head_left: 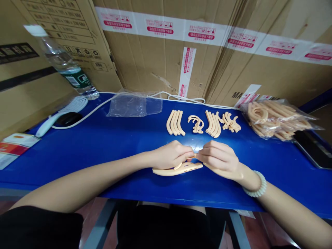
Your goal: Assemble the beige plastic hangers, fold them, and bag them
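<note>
My left hand [174,154] is closed, thumb and fingers pinched at one end of a small beige plastic piece [192,157]. Facing it, my right hand [220,157] pinches the other end, and the fingers hide most of the piece. Just under my left hand lies a long curved beige plastic strip [178,170] with slots along its right part. Past my hands, curved beige bars [176,122] lie side by side. Thin hooked beige parts [197,123], a second row of bars [213,123] and a pile of small clip-like parts [230,122] continue to the right.
Plastic bags of beige parts [277,117] lie at the right, beside a dark phone [313,148]. An empty clear bag [135,104] and a white cable [181,99] lie at the back. A water bottle [64,65] and hairbrush [62,114] are left. Cardboard boxes [155,58] wall the rear.
</note>
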Motion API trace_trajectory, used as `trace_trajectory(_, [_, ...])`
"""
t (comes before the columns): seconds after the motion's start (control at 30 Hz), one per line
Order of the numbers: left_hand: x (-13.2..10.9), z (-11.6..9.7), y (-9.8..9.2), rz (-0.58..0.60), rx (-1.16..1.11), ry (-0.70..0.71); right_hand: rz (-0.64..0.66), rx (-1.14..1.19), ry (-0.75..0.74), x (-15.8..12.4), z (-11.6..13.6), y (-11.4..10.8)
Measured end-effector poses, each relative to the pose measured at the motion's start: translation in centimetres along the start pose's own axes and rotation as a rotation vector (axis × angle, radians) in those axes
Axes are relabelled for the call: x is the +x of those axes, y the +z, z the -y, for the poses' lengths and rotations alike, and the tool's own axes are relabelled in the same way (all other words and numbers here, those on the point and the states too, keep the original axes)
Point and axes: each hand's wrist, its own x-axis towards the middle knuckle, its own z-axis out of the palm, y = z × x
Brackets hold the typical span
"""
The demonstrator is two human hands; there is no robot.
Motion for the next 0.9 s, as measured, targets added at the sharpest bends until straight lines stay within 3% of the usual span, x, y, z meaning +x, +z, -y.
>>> trace_trajectory(0.07, [0.0, 0.1, 0.0, 0.029, -0.066, -0.036, -0.02, 0.053, 0.026, 0.2, 0.1, -0.2])
trace_trajectory(0.13, [0.1, 0.3, 0.0, 0.041, -0.247, -0.128, -0.129, 0.123, 0.143, 0.2, -0.2, -0.7])
trace_trajectory(0.23, [0.2, 0.8, 0.2, 0.02, -0.679, -0.28, -0.343, 0.106, 0.426, -0.4, -2.0, -2.2])
trace_trajectory(0.3, [0.4, 1.2, 0.3, -0.013, -0.916, -0.321, -0.381, 0.06, 0.666, -1.4, -4.2, -3.7])
trace_trajectory(0.4, [0.7, 1.9, 0.5, -0.094, -1.118, -0.33, -0.276, -0.007, 0.921, -3.7, -8.0, -5.6])
trace_trajectory(0.53, [0.9, 1.7, 0.4, -0.202, -1.232, -0.364, 0.012, -0.227, 1.096, -6.4, -11.4, -6.2])
trace_trajectory(0.63, [1.0, 1.2, 0.2, -0.248, -1.237, -0.385, 0.156, -0.284, 1.177, -7.3, -12.1, -5.5])
trace_trajectory(0.9, [0.8, 1.5, 0.5, -0.283, -1.223, -0.358, 0.225, -0.377, 1.271, -7.9, -12.4, -4.9])
